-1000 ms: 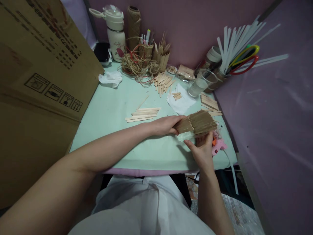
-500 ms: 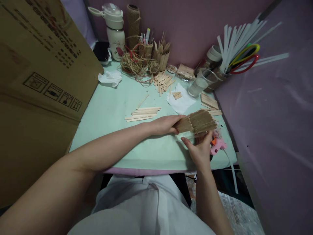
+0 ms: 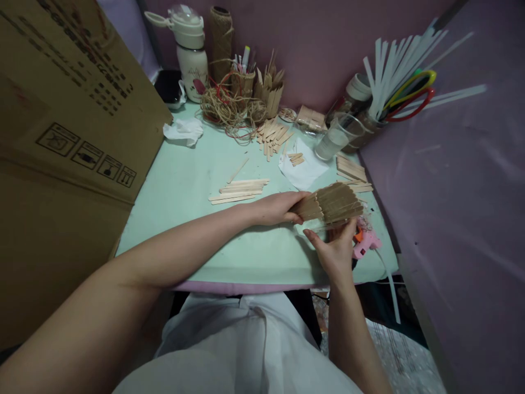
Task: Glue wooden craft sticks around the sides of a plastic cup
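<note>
Stick model [image 3: 339,202], one, between two hands [image 3: 279,208] [image 3: 335,254]

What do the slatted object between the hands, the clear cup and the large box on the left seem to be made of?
Slatted object: probably wood, matte brown; its narrow strips have rounded ends.
Clear cup: likely smooth plastic, though glass is possible; it is see-through.
Large box: apparently cardboard, matte brown, with dark printed symbols.

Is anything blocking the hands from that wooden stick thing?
Nothing visible. The left hand grips the stick piece at its left end; the right hand is at its near edge. The glue gun lies to the right, not between.
</note>
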Demonstrator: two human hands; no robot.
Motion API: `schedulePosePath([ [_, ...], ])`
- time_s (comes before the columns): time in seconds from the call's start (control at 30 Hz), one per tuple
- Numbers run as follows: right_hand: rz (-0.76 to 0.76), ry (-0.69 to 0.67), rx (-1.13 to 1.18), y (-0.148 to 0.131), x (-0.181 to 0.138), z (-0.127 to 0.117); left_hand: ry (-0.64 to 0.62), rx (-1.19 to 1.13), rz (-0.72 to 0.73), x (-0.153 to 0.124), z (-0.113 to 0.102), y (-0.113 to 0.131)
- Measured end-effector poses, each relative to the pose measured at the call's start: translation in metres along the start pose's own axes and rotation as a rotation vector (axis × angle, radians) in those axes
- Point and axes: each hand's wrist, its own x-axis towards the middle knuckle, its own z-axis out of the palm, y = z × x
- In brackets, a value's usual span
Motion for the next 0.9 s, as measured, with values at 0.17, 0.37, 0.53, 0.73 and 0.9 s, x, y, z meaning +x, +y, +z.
schedulePosePath([
  [0.17, 0.011, -0.003, -0.01, 0.0031, -0.0002, -0.0004, 0.003, 0.009, -0.021, 0.0004, 0.0004, 0.0],
  [0.37, 0.005, 0.008, -0.007, 0.0038, -0.0007, -0.0005, 0.012, 0.009, -0.009, 0.0006, 0.0005, 0.0001],
  [0.53, 0.002, -0.002, -0.025, 0.0037, -0.001, -0.0006, 0.009, 0.007, -0.018, -0.0002, -0.0003, 0.0028],
  [0.73, 0.003, 0.013, -0.005, 0.0053, -0.0009, -0.0003, -0.008, -0.008, -0.029, -0.0014, -0.0034, 0.0053],
  [0.9, -0.001, 0.002, 0.01, 0.0046, -0.0006, -0.0001, -0.015, -0.013, -0.014, -0.0016, -0.0051, 0.0082],
])
